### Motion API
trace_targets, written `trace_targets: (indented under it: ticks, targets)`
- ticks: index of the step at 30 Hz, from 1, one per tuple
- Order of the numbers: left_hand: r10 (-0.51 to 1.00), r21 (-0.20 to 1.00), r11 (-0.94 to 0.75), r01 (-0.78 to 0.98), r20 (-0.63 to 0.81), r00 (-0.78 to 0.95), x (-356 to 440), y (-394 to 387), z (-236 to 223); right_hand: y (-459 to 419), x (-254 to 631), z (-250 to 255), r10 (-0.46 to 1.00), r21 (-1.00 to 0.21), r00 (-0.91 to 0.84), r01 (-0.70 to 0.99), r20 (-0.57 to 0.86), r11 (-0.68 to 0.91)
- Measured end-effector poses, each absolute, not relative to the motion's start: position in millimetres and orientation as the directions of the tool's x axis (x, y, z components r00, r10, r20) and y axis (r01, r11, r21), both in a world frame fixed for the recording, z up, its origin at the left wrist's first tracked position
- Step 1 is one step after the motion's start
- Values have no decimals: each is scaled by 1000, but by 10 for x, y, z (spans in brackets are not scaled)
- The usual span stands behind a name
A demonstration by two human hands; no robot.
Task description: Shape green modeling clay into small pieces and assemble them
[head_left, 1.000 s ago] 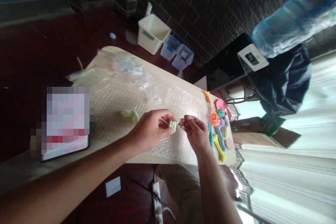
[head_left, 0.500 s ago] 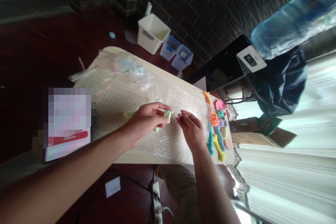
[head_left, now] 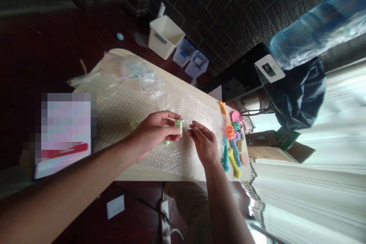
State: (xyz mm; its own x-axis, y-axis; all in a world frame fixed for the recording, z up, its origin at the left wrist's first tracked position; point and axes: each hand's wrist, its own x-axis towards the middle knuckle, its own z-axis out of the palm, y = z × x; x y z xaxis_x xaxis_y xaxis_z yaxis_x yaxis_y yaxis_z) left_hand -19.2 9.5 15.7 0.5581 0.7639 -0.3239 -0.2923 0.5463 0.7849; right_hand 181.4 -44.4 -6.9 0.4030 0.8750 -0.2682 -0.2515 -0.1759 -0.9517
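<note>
My left hand [head_left: 156,131] pinches a small pale green ridged piece [head_left: 178,125] above a sheet of bubble wrap [head_left: 183,137] on a light wooden table [head_left: 134,173]. My right hand [head_left: 203,141] hovers just right of the piece, fingers loosely curled, and I cannot make out anything in them. Another pale green lump [head_left: 134,124] lies on the wrap, partly hidden behind my left hand. A row of colourful shaped pieces [head_left: 234,141] lies along the table's right end, close to my right hand.
Clear plastic bags [head_left: 137,74] lie at the table's far end. A tablet [head_left: 61,156] rests at the left edge. A white bin [head_left: 164,36] and two small clear boxes [head_left: 191,57] stand on the floor beyond. A power strip [head_left: 166,221] lies below the table.
My left hand has drawn the green piece slightly left and away from my right hand. The right hand's fingers have parted from the piece and loosened.
</note>
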Motion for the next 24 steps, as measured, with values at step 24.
trace_targets:
  ticks: [24]
  targets:
    - [771,829,484,-278,-254,585,-111,95,32,-514,1825,-104,928,-965,288,-181,-235,-188]
